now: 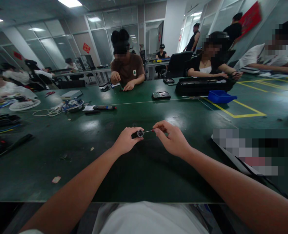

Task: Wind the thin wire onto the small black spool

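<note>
Between thumb and fingers, my left hand grips a small black cylindrical part whose round end, with a pale ring, faces me. My right hand is closed round the red handle of a thin screwdriver. Its metal shaft points left and its tip meets the edge of the round end, though contact is too small to make out. Both hands are just above the green table, and most of the handle is hidden by my right fingers.
Across the table a person in a brown shirt works. A blue tray, a long black casing and a small black device lie beyond my hands. Left are a dark pen-shaped tool and tangled cables.
</note>
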Action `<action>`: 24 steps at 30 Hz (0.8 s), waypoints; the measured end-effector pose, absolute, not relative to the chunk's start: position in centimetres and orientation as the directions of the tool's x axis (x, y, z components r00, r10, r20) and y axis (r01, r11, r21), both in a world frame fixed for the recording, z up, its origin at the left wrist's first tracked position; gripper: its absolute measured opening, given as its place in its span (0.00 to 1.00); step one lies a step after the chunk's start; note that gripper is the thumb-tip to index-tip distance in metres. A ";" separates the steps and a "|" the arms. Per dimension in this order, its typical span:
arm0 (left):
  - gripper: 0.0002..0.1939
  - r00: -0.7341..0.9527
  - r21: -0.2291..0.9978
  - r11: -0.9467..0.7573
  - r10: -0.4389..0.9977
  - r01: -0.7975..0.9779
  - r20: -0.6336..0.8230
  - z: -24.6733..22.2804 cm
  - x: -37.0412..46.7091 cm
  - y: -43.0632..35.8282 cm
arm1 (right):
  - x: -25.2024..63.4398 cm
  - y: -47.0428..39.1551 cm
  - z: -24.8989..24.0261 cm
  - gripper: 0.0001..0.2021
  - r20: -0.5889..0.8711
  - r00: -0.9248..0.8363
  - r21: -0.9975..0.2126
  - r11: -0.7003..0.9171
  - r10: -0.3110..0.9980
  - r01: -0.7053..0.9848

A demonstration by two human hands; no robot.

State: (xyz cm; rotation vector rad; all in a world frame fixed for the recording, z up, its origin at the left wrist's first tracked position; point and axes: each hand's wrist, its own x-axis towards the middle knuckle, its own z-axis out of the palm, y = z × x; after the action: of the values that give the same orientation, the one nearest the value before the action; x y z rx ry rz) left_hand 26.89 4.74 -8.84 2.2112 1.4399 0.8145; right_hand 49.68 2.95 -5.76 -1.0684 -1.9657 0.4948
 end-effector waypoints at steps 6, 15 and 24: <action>0.18 0.292 0.580 -0.397 0.918 0.711 0.269 -8.6 27.0 4.5 | 49.8 3.3 -5.6 0.15 0.392 -0.261 -0.664 0.468 0.882 0.583; 0.18 0.298 0.582 -0.410 0.912 0.702 0.283 -8.7 26.8 4.6 | 49.9 3.3 -6.0 0.13 0.415 -0.350 -0.651 0.543 0.840 0.530; 0.18 0.318 0.556 -0.403 0.915 0.727 0.248 -8.7 27.1 4.6 | 49.5 3.0 -6.0 0.12 0.400 -0.263 -0.726 0.479 0.878 0.493</action>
State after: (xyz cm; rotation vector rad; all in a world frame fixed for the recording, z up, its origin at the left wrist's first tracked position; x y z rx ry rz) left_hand 27.10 4.60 -8.70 2.2475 1.4682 0.7653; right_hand 49.53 3.02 -5.96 -1.1405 -1.9143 0.5995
